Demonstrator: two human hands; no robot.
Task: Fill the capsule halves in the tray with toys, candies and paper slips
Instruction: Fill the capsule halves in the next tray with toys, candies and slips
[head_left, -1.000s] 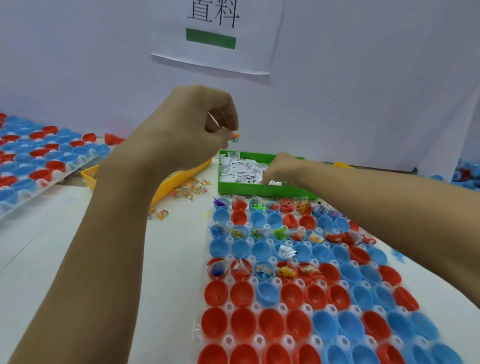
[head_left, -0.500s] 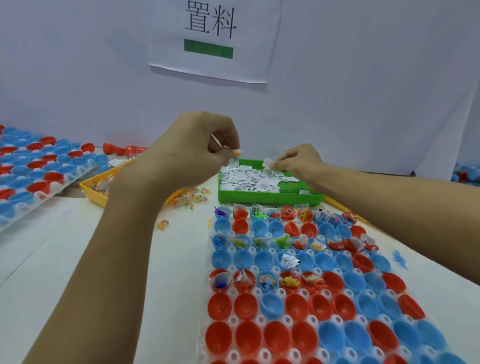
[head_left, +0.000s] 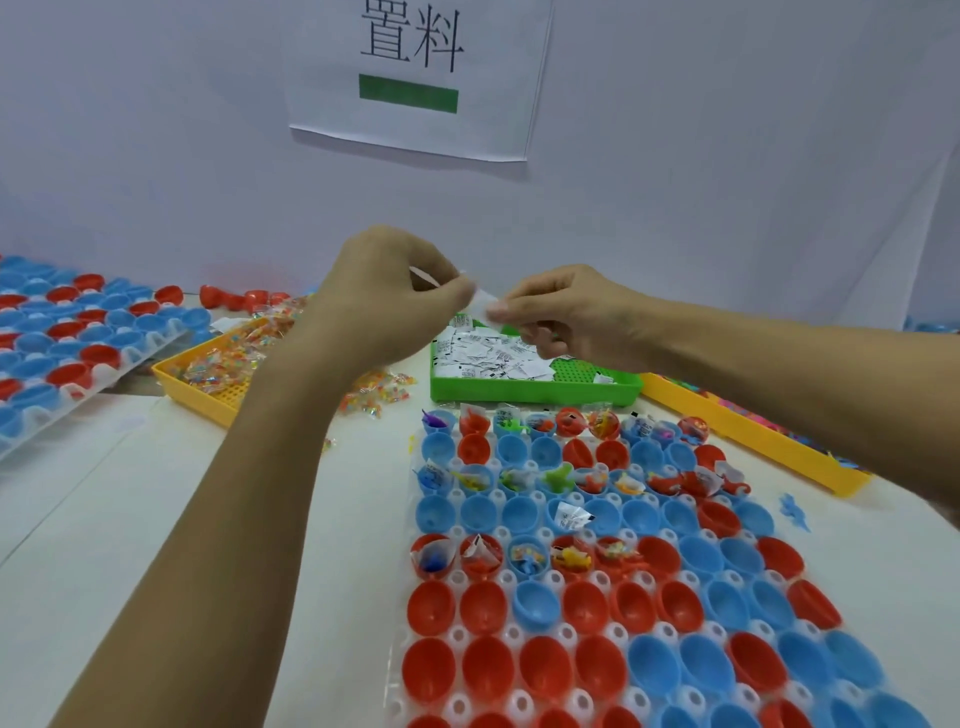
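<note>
- Both hands were raised above the far end of the table, at about 12 o'clock from the capsule tray (head_left: 457, 636).
- The left hand (head_left: 379, 301) was curled nearly closed, thumb and forefinger pinched on one edge of a small white paper slip (head_left: 480, 300); whether anything else was kept inside the fist could not be told.
- The right hand (head_left: 566, 317) was likewise nearly closed, its fingertips (head_left: 496, 310) pinched on the other edge of the same slip, so that the slip was held between the two hands.
- The slip was held in the air over the near-left corner of the green tray (head_left: 540, 392), in which a heap of loose slips (head_left: 488, 356) lay.
- The capsule tray lay at 6 o'clock from the green tray, set with red and blue capsule halves (head_left: 483, 605).
- The first, third and part of the fifth rows from the far end were seen filled with small toys and slips; one slip (head_left: 570, 515) lay alone in the fourth row; the nearer rows were unfilled.
- A yellow tray of wrapped candies (head_left: 208, 376) was seen at 10 o'clock from the capsule tray, with candies (head_left: 374, 397) spilled beside it.
- A second yellow tray (head_left: 753, 441) lay at 2 o'clock, partly hidden by the right forearm.
- Another tray of capsule halves (head_left: 67, 343) lay at 9 o'clock, well apart.
</note>
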